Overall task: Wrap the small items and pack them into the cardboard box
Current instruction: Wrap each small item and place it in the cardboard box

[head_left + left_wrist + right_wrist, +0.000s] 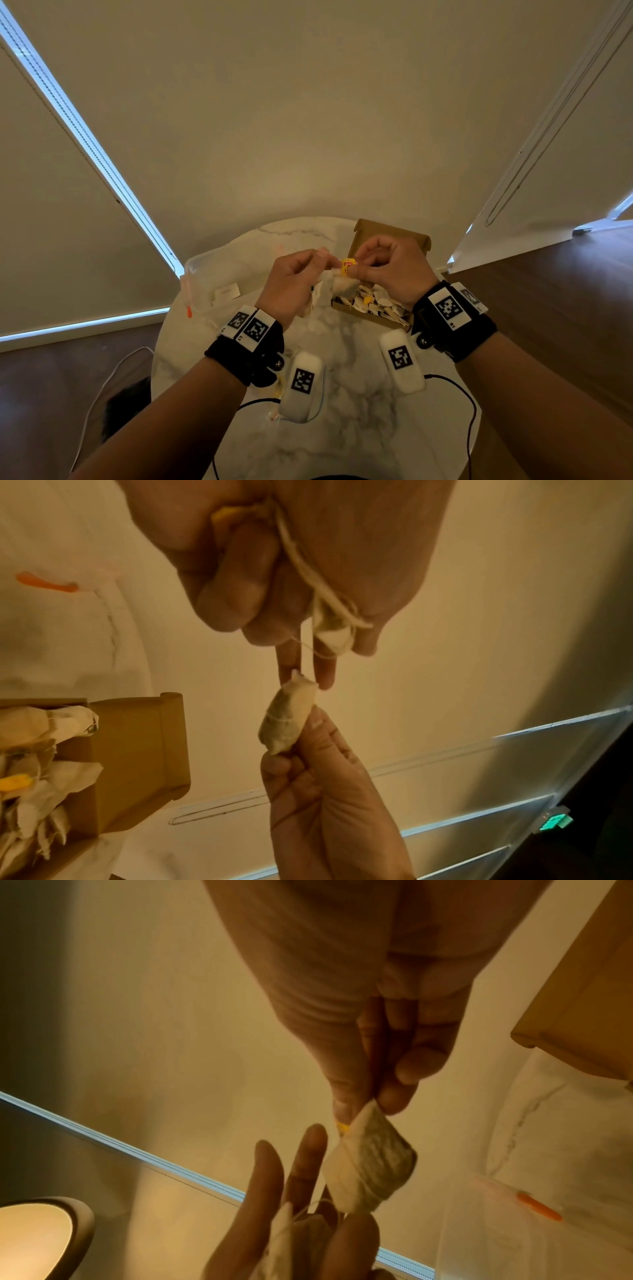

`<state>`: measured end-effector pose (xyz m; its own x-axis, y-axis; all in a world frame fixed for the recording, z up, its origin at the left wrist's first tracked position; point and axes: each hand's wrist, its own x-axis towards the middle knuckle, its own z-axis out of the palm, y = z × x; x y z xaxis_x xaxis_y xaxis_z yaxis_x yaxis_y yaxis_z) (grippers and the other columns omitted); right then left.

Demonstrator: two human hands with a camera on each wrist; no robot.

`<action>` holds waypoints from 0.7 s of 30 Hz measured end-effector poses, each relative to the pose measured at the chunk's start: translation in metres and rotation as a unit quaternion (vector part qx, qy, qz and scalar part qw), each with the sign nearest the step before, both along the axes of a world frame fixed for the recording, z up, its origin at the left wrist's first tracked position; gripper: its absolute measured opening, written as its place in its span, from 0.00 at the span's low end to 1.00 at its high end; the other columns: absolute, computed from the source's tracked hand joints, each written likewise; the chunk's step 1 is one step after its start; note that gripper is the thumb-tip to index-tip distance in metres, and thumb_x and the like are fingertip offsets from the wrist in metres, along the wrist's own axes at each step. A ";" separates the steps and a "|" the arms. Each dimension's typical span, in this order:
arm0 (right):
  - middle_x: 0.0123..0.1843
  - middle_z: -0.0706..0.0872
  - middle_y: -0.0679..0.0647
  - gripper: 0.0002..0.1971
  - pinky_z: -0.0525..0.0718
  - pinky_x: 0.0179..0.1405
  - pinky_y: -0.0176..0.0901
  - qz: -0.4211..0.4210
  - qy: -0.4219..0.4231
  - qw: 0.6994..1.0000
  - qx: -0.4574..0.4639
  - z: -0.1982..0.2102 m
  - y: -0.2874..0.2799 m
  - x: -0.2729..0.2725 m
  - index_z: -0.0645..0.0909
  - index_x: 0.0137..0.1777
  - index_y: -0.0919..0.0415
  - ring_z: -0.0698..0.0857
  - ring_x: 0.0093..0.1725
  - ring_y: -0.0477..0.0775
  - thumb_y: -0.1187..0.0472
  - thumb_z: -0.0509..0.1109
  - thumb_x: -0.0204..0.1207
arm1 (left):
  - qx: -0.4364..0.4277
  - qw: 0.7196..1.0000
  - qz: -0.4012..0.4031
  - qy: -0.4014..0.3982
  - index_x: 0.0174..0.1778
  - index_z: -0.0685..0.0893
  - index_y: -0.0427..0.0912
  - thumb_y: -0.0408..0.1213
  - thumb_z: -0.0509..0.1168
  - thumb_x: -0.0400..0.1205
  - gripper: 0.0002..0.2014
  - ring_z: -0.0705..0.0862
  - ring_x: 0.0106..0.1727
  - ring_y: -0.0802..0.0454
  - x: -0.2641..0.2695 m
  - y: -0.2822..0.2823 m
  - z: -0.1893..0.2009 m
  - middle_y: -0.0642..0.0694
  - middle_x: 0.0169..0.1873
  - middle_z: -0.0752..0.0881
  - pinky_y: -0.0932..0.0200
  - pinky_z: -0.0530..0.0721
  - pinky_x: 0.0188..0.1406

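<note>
Both hands meet above the marble table (342, 411). The right hand (383, 270) pinches a string-wound tea bag (371, 1161) by its yellow tag (347, 265); the left hand (294, 277) grips another tea bag (334, 631). Behind them, partly hidden, the cardboard box (394, 236) holds wrapped bags. A clear plastic bag (205, 274) lies left.

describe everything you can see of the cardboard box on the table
The cardboard box is a shallow brown carton that looks like plain corrugated card. It sits open on the far right part of the marble table, its lid standing up at the back with a rolled top edge. Inside lies a loose pile of tea bags, pale paper pouches bound with string, some with yellow tags. The right hand hovers above it; neither hand touches the box itself.
</note>
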<state>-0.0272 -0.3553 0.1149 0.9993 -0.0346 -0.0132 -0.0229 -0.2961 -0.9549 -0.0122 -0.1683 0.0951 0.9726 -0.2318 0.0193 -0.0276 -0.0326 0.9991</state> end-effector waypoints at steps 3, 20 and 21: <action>0.31 0.90 0.55 0.17 0.87 0.40 0.63 -0.002 0.006 1.000 0.000 0.000 0.000 0.000 0.80 0.45 0.67 0.86 0.32 0.63 0.65 0.84 0.62 | -0.002 0.998 -0.021 0.058 0.45 0.93 0.45 0.70 0.51 0.80 0.35 0.75 0.34 0.47 -0.001 0.000 0.003 0.22 0.32 0.84 0.63 0.66 0.33; 0.27 0.84 0.48 0.18 0.81 0.30 0.46 0.034 -0.117 0.984 -0.128 0.003 0.044 -0.016 0.85 0.33 0.56 0.80 0.27 0.45 0.42 0.72 0.71 | -0.077 0.988 0.016 0.132 0.53 0.90 0.45 0.68 0.45 0.82 0.36 0.69 0.34 0.41 0.001 -0.011 0.000 0.21 0.41 0.83 0.59 0.67 0.25; 0.25 0.83 0.50 0.18 0.80 0.30 0.46 0.035 -0.111 0.985 -0.131 0.003 0.044 -0.014 0.85 0.31 0.58 0.79 0.26 0.46 0.45 0.72 0.73 | -0.067 0.990 0.017 0.122 0.54 0.90 0.46 0.69 0.45 0.81 0.36 0.70 0.33 0.42 0.000 -0.012 -0.001 0.19 0.41 0.82 0.59 0.68 0.25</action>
<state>-0.0413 -0.3113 0.1176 0.9765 0.0615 0.2066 0.2077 -0.5255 -0.8251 -0.0118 -0.1804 0.0945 0.9593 -0.2092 -0.1896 0.2145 0.1033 0.9712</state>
